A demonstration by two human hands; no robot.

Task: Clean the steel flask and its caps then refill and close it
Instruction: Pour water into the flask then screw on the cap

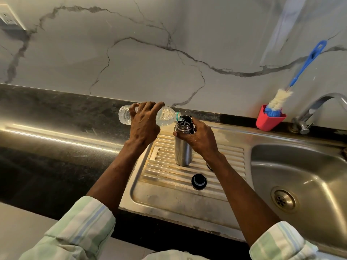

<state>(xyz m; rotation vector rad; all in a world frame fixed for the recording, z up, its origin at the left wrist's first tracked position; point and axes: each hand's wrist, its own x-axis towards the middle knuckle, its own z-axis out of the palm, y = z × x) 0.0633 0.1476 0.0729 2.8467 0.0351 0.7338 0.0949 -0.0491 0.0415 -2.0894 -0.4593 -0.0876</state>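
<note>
The left hand (143,126) is gripping a clear plastic bottle (150,115) from above, its fingers (157,106) curled over the barrel, and is tipping it nearly level so the neck is sitting just over the open mouth of the flask (183,145). The right hand (197,136) is wrapping round the flask's shoulder, thumb on the near side, and is holding it upright on the ribbed drainboard (221,156) near the back edge of the desk (56,147). This looks like the refill step, with cleaning judged done and closing not yet begun.

To pour well, the bottle's neck should be staying centred over the mouth, close but not pressed on the rim, and the tilt should be rising slowly, since a soft bottle glugs and can splash when air rushes back in. A light squeeze is risky for the same reason. The right hand is doing the useful work of bracing: the ribs give an uneven footing, so the flask could rock if let go. Whether water is actually flowing, and how full the flask is, cannot be told.

One black cap (199,182) is lying on the drainboard toward the front edge, well apart from the flask. A dark part, perhaps another cap, is peeking out under the right wrist. At the back right a brush (281,99) is standing in a red holder (268,121) beside the tap (315,109), with the sink (300,166) at the right end.
</note>
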